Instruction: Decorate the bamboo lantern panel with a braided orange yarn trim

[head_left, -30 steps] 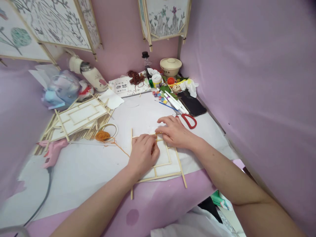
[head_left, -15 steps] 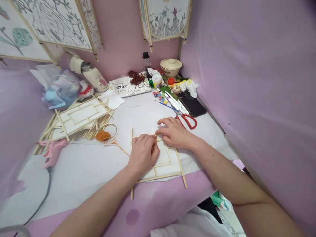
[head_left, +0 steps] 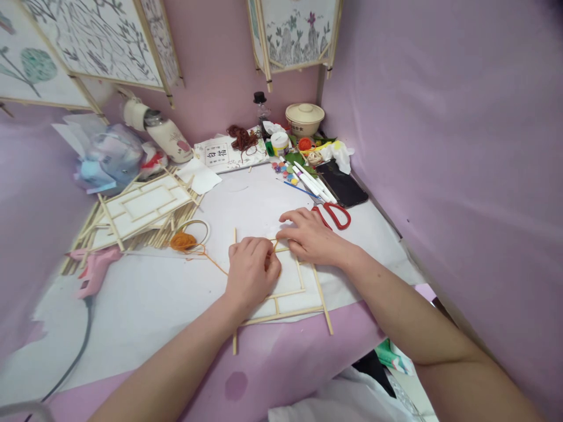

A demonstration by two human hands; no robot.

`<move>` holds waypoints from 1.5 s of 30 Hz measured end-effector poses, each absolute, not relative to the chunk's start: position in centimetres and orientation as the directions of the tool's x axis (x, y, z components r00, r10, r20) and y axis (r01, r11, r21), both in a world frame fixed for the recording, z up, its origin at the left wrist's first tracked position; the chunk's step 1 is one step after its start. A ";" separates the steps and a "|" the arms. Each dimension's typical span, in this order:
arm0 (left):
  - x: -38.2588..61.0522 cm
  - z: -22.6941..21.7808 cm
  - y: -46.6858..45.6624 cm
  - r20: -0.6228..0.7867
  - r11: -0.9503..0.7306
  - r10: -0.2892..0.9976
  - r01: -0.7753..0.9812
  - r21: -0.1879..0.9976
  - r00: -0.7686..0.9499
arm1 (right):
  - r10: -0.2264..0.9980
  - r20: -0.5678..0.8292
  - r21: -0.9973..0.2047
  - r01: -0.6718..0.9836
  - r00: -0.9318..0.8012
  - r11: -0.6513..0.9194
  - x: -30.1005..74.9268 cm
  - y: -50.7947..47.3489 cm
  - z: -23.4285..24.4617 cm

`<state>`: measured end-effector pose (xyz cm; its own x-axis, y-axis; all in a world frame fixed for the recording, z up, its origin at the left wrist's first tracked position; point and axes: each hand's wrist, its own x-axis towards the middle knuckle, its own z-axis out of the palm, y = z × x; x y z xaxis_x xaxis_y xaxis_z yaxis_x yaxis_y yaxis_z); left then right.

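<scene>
Two bare hands meet over a flat lattice frame of pale wooden sticks backed with white paper (head_left: 290,293), which lies at the near edge of our white paper-covered table (head_left: 145,305), its lower stick ends reaching onto the pink cloth. Our left hand (head_left: 253,272) is curled nearly closed on the frame's top left part, fingertips pinched together at the top bar. A thin orange thread (head_left: 211,262) runs from a small ball of orange yarn (head_left: 182,241), just left of the frame, to that hand, and a short length of it shows between the two hands; we take it to be pinched there, though the grip itself is hidden. Our right hand (head_left: 312,237) lies flat and open on the top right corner, fingers spread, holding nothing, thumb close to the left fingertips. Red-handled scissors (head_left: 335,214) lie just beyond the right hand, a black phone (head_left: 343,186) behind them. Well to the left sit a pink glue gun (head_left: 94,266) and a stack of similar wooden frames (head_left: 141,208).
</scene>
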<state>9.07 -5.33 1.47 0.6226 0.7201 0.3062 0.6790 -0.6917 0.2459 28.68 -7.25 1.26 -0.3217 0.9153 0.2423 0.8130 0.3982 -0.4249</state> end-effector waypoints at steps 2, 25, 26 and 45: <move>9.0 1.6 -5.2 0.301 -0.665 0.743 0.709 0.235 0.597 | 0.915 0.246 -0.422 0.814 -0.320 0.398 28.7 -7.3 1.2; 9.3 1.6 -3.9 0.213 -0.619 0.785 0.719 0.317 0.582 | 0.911 0.252 -0.413 0.815 -0.327 0.407 28.9 -7.3 1.3; 9.3 1.6 -3.8 0.218 -0.609 0.792 0.722 0.327 0.570 | 0.910 0.253 -0.414 0.814 -0.328 0.408 28.9 -7.3 1.2; 9.2 1.6 -2.7 0.233 -0.561 0.815 0.623 0.545 0.531 | 0.905 0.267 -0.408 0.812 -0.332 0.418 29.0 -7.3 1.2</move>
